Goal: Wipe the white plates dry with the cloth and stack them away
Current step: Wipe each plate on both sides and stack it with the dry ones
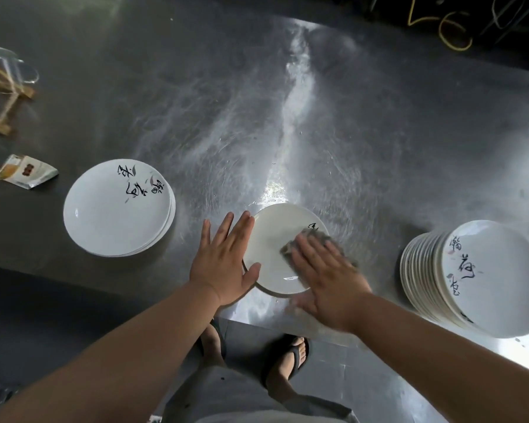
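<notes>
A white plate (pixel 272 239) with black brush writing lies flat on the steel table near its front edge. My left hand (pixel 223 257) lies flat with straight fingers against the plate's left rim. My right hand (pixel 327 276) presses a grey cloth (pixel 315 236) flat onto the plate's right half; the hand is blurred and most of the cloth is hidden under it. A low stack of white plates (pixel 116 209) sits to the left. A taller, leaning stack of white plates (pixel 483 276) stands at the right.
The steel table (pixel 287 117) stretches away behind the plates, with water streaks on it. A small foil packet (pixel 25 172) lies at the left, with a glass vessel and wooden sticks (pixel 3 83) behind it. The table's front edge runs just below my hands.
</notes>
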